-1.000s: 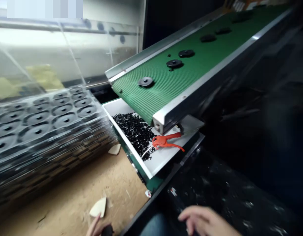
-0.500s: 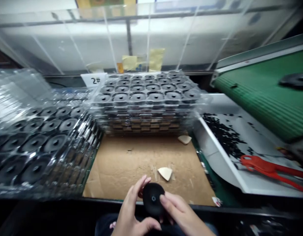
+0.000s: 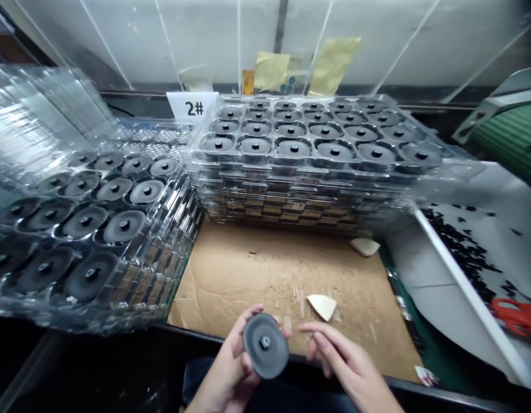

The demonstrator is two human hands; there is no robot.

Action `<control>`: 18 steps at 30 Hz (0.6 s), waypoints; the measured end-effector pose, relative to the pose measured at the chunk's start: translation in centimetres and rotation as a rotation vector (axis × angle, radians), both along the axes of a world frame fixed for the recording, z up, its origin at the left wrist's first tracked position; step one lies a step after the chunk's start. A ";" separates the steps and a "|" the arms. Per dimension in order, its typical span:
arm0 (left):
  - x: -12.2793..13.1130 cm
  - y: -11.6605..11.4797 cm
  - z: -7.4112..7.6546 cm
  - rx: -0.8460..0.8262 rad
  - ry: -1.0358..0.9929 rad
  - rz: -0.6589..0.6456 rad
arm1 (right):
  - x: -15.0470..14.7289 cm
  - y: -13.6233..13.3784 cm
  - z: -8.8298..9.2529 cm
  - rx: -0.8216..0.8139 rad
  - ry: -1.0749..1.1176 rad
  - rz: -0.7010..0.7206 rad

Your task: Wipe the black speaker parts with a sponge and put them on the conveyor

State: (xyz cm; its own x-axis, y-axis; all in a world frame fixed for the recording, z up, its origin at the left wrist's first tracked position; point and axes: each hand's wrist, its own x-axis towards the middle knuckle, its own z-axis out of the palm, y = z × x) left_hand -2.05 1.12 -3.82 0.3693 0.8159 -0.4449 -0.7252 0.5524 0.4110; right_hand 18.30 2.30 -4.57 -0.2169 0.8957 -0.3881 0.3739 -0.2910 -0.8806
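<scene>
Disc (image 3: 266, 346), black with a small centre hub, sat at the bottom centre of the frame, pinched by the fingers of the left hand (image 3: 228, 373). The right hand (image 3: 347, 367) hovered just beside it, open and empty. Above them lay a cardboard sheet (image 3: 248, 269) with a pale wedge (image 3: 322, 306); clear trays (image 3: 317, 143) of similar discs were stacked across the upper middle and left.

Dark grey disc (image 3: 266, 346), tan cardboard (image 3: 265, 269), green ribbed belt (image 3: 512, 140), red cutters (image 3: 517, 315) (partly cropped), clear trays (image 3: 317, 172)
</scene>
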 end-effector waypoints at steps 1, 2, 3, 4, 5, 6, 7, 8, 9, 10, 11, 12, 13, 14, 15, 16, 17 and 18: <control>0.0 0.2 0.0 -0.032 -0.017 0.026 | 1.2 0.3 0.3 0.126 -0.115 -0.087; 0.0 0.3 0.0 -0.063 -0.030 0.043 | 2.5 0.8 0.8 0.267 -0.236 -0.171; 0.0 0.5 -0.1 -0.090 -0.041 0.054 | 3.9 1.3 1.7 0.412 -0.361 -0.250; 0.0 0.7 -0.1 -0.109 -0.047 0.062 | 5.1 2.1 3.0 0.554 -0.487 -0.324; 0.0 0.9 -0.3 -0.119 -0.050 0.068 | 6.4 3.0 4.6 0.684 -0.611 -0.393; 0.1 1.2 -0.4 -0.120 -0.055 0.070 | 7.6 4.2 6.4 0.789 -0.724 -0.452; 0.2 1.5 -0.5 -0.117 -0.062 0.069 | 8.7 5.5 8.4 0.878 -0.829 -0.515; 0.3 1.7 -0.7 -0.111 -0.074 0.064 | 9.9 7.0 10.6 0.951 -0.929 -0.567; 0.5 2.0 -0.8 -0.105 -0.088 0.055 | 11.1 8.7 12.7 1.005 -1.025 -0.608; 0.7 2.1 -0.9 -0.094 -0.107 0.047 | 12.5 10.4 14.7 1.020 -1.104 -0.650; 0.9 2.3 -1.1 -0.079 -0.132 0.043 | 13.9 12.2 16.5 1.021 -1.167 -0.707; 1.1 2.3 -1.2 -0.060 -0.162 0.045 | 15.5 14.0 18.1 0.990 -1.214 -0.740; 1.2 2.4 -1.4 -0.037 -0.194 0.051 | 17.2 15.7 19.3 0.949 -1.244 -0.801; 1.4 2.3 -1.6 -0.016 -0.223 0.058 | 18.9 17.3 20.2 0.882 -1.250 -0.858; 1.4 2.2 -1.7 -0.003 -0.247 0.064 | 20.5 18.7 20.7 0.822 -1.255 -0.946; 1.5 2.1 -1.9 0.002 -0.261 0.069 | 22.1 19.9 20.9 0.768 -1.244 -0.994; 1.4 1.9 -2.0 0.001 -0.268 0.071 | 23.5 20.8 20.8 0.741 -1.236 -1.047; 1.4 1.7 -2.1 0.000 -0.271 0.075 | 24.7 21.4 20.6 0.721 -1.223 -1.078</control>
